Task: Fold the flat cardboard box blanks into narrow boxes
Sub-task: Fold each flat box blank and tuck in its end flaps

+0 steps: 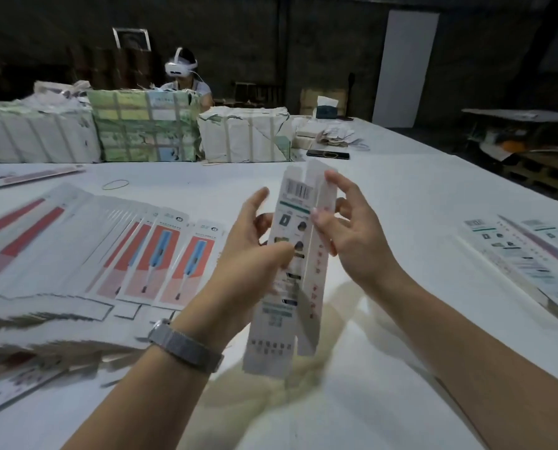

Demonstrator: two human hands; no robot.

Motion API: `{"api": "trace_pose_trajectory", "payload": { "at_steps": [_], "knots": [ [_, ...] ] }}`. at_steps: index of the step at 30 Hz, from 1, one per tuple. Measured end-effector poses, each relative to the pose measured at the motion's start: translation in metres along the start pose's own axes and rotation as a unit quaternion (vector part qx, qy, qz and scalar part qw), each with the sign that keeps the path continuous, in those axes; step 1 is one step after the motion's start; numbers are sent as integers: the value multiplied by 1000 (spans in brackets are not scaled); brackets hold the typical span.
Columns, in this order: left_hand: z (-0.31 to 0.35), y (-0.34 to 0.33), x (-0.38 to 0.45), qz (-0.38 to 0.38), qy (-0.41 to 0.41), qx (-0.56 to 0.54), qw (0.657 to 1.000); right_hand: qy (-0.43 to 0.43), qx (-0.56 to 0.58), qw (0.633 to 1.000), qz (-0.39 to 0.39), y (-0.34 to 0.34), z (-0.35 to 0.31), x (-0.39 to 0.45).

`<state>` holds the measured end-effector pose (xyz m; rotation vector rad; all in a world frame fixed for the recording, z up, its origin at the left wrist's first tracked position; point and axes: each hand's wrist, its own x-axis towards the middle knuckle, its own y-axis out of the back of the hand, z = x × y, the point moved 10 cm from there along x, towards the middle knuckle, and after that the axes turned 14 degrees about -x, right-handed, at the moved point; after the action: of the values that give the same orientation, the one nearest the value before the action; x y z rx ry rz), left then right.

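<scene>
Cardboard blank (292,254) standing long-axis away, pinched between left hand (251,248) and right hand (346,235), flanking each side.

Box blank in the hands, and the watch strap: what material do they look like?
Box blank: thin printed paperboard, smooth white finish; it holds a sharp lengthwise crease between the two hands.
Watch strap: looks like grey metal mesh with a dull sheen, though blur leaves woven fabric possible.

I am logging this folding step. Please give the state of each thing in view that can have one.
Long white printed cardboard blank: held upright above the table, partly folded.
Left hand: grips the blank.
Right hand: pinches the blank.
Fanned row of flat red-and-white blanks: unfolded, on the white table.
</scene>
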<state>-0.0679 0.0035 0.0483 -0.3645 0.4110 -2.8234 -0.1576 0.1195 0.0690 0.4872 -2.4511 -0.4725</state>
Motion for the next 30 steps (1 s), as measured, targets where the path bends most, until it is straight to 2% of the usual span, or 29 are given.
{"api": "trace_pose_trajectory", "payload": {
  "at_steps": [3, 6, 9, 11, 14, 18, 22, 24, 26, 30],
  "knots": [
    [-17, -12, -3, -43, 62, -88, 993, 40, -69, 996, -38, -8, -4, -5],
    [-30, -25, -10, -85, 122, -180, 972, 62, -130, 988, -62, -11, -6, -7],
    [-33, -25, -11, -84, 146, -174, 970, 69, -179, 979, -63, -10, -7, -6],
    [-35, -22, -10, -77, 153, -179, 969, 81, -201, 976, -28, -5, -12, -5],
    [-36, -20, -8, -73, 141, -150, 976, 78, -153, 985, 25, 7, -19, -5],
    [-36, -20, -7, -77, 128, -110, 983, 40, -57, 998, 2, 8, -14, -4],
    [-40, -32, -11, -107, 148, -69, 981, 16, -71, 997, -14, 10, -10, 0],
    [-37, -35, -10, -135, 120, -30, 983, 22, -109, 993, -27, 13, -11, 2],
    [-33, -38, -5, -143, 86, -26, 986, 30, -101, 994, -44, 18, -13, 5],
    [-36, -34, -9, -87, 80, -34, 992, 41, -36, 997, -58, 25, -15, 7]
  ]
}}
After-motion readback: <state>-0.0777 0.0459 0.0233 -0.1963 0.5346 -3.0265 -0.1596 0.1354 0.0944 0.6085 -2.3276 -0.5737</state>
